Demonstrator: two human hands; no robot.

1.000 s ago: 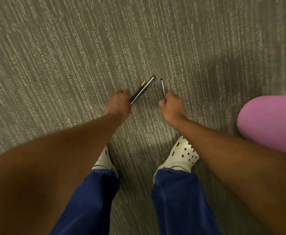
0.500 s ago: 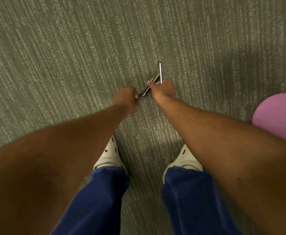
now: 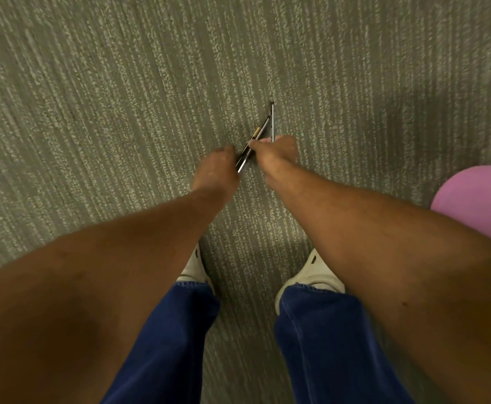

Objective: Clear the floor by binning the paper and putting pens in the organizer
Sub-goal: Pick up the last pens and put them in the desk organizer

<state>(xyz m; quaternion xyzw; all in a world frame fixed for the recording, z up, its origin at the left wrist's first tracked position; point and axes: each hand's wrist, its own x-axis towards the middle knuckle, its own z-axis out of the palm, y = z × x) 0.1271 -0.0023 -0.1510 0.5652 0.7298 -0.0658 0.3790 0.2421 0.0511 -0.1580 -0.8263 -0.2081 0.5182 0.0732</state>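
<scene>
Grey ribbed carpet (image 3: pixel 122 112) is lying beneath me; my left hand (image 3: pixel 218 167) is gripping two slanted dark metal pens (image 3: pixel 253 144), and my right hand (image 3: pixel 276 154) is pinching them beside an upright thin silver pen (image 3: pixel 273 121).

No readable txt, labels, brands or nos. anywhere: pens (image 3: pixel 256 141) too thin & blurred to tell any print, carpet (image 3: pixel 122 112) plain.

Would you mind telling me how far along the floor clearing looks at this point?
Done: no paper shows on the carpet, though whether it was binned cannot be told. In hand: the left hand holds a pair of pens, which the right hand also touches while gripping a single pen. Left: the organizer, out of view.
</scene>
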